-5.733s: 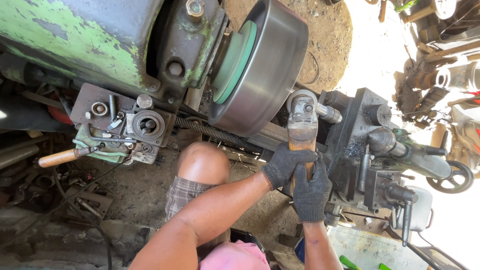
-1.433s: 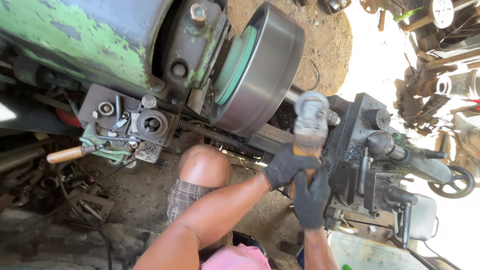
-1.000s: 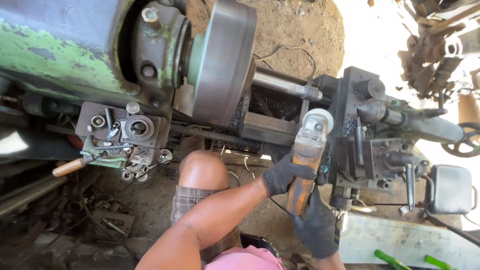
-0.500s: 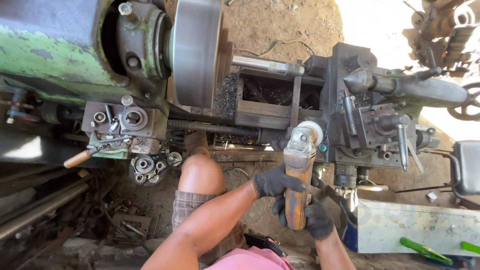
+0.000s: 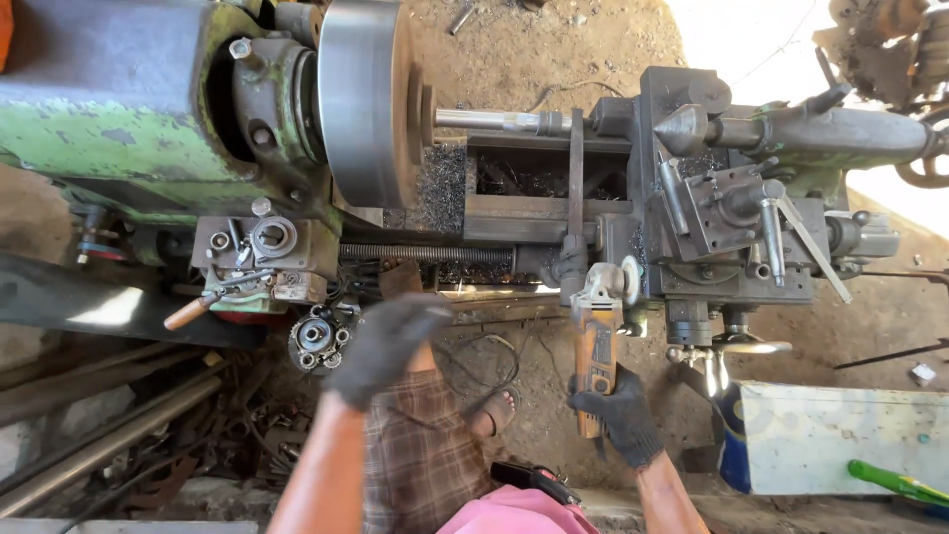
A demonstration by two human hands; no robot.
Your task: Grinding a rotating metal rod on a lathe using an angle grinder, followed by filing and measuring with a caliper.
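Grinding paused, we judge: orange-bodied angle grinder held off green metal lathe, below its carriage. Right gloved hand fingers wrapped round handle; left gloved hand free, fingers loosely curled, blurred.

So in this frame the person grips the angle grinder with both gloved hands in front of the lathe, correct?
Not quite. The head view shows only the right hand gripping the angle grinder. The left hand, also gloved, is off the tool, raised and blurred over the knee. The rest holds: the grinder is in front of the lathe.
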